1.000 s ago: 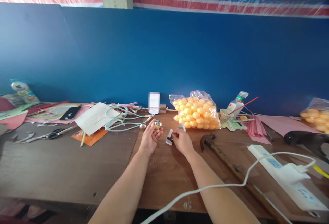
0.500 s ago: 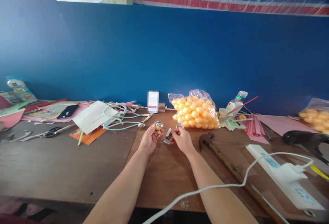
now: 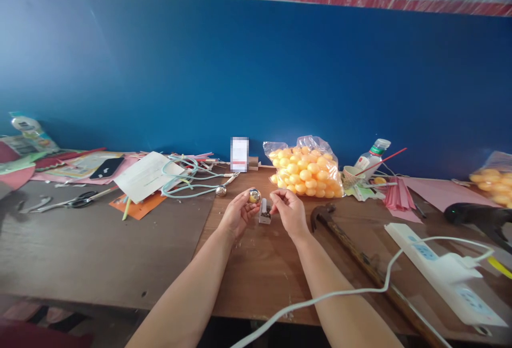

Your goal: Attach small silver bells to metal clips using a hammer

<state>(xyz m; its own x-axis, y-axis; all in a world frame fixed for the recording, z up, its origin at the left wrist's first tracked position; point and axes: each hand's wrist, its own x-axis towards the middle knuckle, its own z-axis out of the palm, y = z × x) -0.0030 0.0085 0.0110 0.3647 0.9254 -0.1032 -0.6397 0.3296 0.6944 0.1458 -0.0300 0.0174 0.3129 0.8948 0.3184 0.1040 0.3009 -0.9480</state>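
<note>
A shiny gold-and-silver ball (image 3: pixel 255 195) is held in the fingertips of my left hand (image 3: pixel 237 213). My right hand (image 3: pixel 289 210) is closed in a pinch just to the right of the ball, its fingertips apart from it. Whatever is in that pinch is too small to make out. Between the two hands a small white box (image 3: pixel 264 219) rests on the table, with little dark pieces inside. A second shiny metallic ball (image 3: pixel 221 191) lies on the table beyond my left hand, beside a light blue cord (image 3: pixel 192 195).
Behind the hands sits a clear bag of orange balls (image 3: pixel 306 172). A claw hammer (image 3: pixel 352 247) lies right of my right forearm, with a power strip (image 3: pixel 444 268) further right. Its white cable (image 3: pixel 336 292) crosses above my right forearm. Scissors (image 3: pixel 76 199) and papers (image 3: pixel 146 177) lie to the left.
My right hand has lifted out of the small white box, its pinched fingers now above it. The box stands straighter. My left hand has brought the ball slightly to the right.
</note>
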